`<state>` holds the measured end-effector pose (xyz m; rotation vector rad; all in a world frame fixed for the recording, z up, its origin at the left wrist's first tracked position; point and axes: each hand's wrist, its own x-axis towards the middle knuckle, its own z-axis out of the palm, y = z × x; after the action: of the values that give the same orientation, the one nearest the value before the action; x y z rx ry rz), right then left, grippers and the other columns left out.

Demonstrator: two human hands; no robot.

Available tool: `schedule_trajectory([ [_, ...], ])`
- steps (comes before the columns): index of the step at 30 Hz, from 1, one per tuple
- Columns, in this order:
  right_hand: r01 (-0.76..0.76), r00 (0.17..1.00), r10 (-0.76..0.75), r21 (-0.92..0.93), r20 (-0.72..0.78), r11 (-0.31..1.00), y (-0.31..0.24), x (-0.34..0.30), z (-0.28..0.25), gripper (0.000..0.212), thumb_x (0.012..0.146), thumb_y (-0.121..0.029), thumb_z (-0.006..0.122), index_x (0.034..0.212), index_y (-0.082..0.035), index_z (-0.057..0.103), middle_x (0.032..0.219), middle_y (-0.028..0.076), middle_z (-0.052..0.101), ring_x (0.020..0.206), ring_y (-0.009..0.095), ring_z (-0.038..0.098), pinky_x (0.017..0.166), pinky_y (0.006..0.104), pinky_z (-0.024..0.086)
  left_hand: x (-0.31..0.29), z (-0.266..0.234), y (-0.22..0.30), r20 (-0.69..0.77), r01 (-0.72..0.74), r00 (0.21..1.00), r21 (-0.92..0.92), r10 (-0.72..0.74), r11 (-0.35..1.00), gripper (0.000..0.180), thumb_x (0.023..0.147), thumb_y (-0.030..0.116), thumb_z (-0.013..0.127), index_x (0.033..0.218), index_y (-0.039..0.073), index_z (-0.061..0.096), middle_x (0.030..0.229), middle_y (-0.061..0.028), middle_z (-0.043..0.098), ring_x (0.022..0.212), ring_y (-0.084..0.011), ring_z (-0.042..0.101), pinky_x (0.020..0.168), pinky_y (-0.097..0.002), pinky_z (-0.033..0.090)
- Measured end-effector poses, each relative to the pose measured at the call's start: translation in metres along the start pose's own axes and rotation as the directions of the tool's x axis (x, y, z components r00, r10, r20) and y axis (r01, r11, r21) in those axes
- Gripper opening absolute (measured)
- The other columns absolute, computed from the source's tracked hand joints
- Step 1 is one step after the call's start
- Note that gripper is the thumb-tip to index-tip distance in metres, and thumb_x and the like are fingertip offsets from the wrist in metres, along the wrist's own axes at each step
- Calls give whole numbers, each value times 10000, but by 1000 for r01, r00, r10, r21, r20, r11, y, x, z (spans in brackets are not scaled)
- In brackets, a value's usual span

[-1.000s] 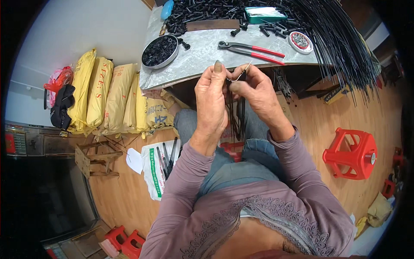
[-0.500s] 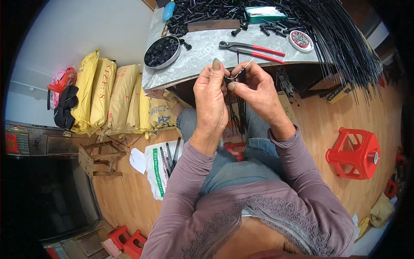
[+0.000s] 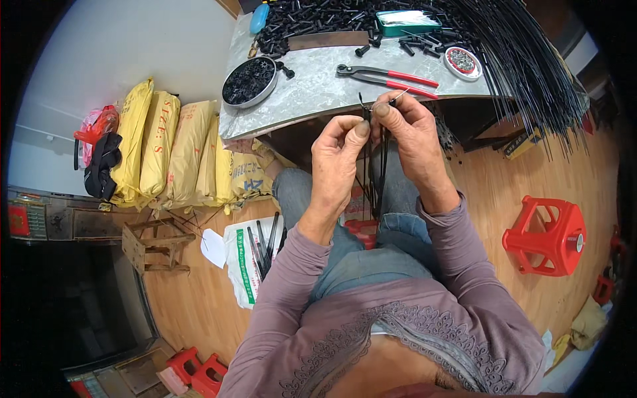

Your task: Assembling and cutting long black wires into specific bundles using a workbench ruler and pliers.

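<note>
My left hand [image 3: 337,169] is closed, its thumb and fingers pinching a thin black rod [image 3: 361,99] whose tip stands up above them. Close beside it, my right hand [image 3: 417,142] pinches a thin pale wire-like piece [image 3: 401,94], with a small dark part at the fingertips. What exactly lies between the fingers is partly hidden. Several slender black rods [image 3: 377,176] hang below the hands, in front of my knees. Just beyond, on the tabletop, lie pincers with red handles [image 3: 413,78].
On the marbled table [image 3: 312,86] stand a round tin [image 3: 274,88] of small black parts, a small white dish [image 3: 458,75] and a green box [image 3: 408,30] with white sticks. Black rods [image 3: 531,79] overhang the right edge. A red stool [image 3: 544,235] and yellow sacks [image 3: 156,139] flank me.
My left hand has dropped lower and turned, its thumb now pointing inward. My right hand has shifted slightly right. The curved shiny wire between the hands no longer shows; a black rod tip does.
</note>
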<state>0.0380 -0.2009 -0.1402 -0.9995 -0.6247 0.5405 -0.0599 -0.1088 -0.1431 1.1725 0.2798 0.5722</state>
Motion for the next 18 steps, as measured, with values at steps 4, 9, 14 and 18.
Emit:
schedule_trajectory([
  [4,20,996,-30,-121,-79,992,-1,-4,4,150,902,-172,651,963,-39,617,825,4,590,739,76,538,663,218,440,2,-3,-1,52,8,999,-10,-7,1000,133,909,139,648,942,11,633,856,-5,634,796,-59,563,740,-202,462],
  [9,61,996,-73,-180,-61,982,-1,-1,7,181,883,-140,662,1016,-22,627,891,33,626,823,98,581,750,238,474,0,-5,2,-7,93,996,19,-93,996,132,889,98,666,969,7,615,893,-20,639,824,-71,582,757,-197,473],
  [14,68,997,-69,-34,-21,997,1,-1,1,152,890,-82,611,1019,-3,607,917,71,627,830,150,621,791,283,506,-2,-2,6,20,40,999,-50,-39,998,244,855,66,699,1041,11,553,922,-23,604,824,-68,574,734,-193,470],
  [18,82,991,-99,180,92,980,-8,6,-23,203,910,-148,609,1047,-1,578,910,96,592,794,185,596,653,298,521,3,-29,13,133,-103,989,331,62,938,193,844,55,676,999,11,570,879,-33,588,808,-83,579,713,-221,471],
])
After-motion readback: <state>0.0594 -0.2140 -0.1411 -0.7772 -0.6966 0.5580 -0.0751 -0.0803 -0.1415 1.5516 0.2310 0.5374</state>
